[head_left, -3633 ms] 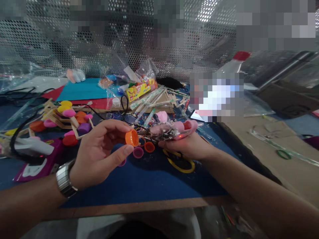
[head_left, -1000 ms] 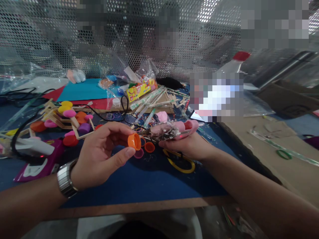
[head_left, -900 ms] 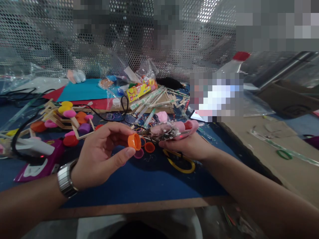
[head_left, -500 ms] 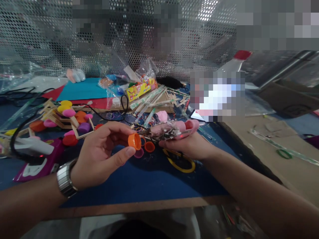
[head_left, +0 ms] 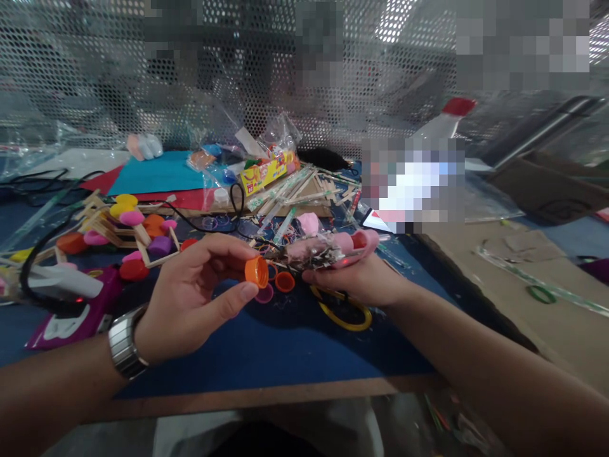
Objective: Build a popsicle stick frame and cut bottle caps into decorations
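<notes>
My left hand (head_left: 200, 298), with a metal watch on its wrist, pinches an orange bottle cap (head_left: 256, 271) between thumb and fingers. The cap's hollow side faces right. In my right hand (head_left: 361, 279) is a worn pink hot glue gun (head_left: 328, 247), its body patched with crinkled silvery material. The gun's nozzle points left at the cap; I cannot tell if they touch. My right fingers are partly hidden behind the gun. Below them on the blue table lie another orange cap (head_left: 285, 282), a purple ring (head_left: 264, 292) and a yellow loop (head_left: 349, 317).
Stick frames with coloured caps (head_left: 136, 235) stand at left, near a purple packet (head_left: 102, 298) and black cable (head_left: 33, 260). Behind are wooden sticks (head_left: 304, 190), a yellow box (head_left: 269, 171) and blue sheet (head_left: 162, 172). Cardboard (head_left: 499, 279) lies at right, a bright blurred screen beside it.
Almost nothing differs. Both hands keep their grips on the cap and the glue gun, and the view has shifted very slightly.
</notes>
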Tool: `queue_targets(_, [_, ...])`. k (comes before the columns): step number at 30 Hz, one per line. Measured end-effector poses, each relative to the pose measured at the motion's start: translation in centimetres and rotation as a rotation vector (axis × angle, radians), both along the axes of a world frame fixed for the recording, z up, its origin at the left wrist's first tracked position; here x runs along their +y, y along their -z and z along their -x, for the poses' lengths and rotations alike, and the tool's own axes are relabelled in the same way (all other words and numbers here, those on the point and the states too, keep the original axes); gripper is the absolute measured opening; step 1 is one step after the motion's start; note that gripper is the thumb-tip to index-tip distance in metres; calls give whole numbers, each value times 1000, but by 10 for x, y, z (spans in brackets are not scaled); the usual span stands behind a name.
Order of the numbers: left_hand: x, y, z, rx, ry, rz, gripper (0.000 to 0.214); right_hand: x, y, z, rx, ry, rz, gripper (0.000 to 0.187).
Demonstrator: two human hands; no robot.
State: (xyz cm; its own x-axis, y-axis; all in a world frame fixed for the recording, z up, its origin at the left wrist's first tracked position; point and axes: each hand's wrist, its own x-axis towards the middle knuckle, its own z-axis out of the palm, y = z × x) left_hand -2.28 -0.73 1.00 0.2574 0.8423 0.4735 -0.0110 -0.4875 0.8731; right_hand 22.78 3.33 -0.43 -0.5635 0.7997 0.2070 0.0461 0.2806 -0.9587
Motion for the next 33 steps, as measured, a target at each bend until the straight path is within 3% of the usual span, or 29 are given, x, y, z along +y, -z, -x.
queue_targets(33, [-1,3,2,25,16,4,26,-1,1,-1,-23,-8,-98,27])
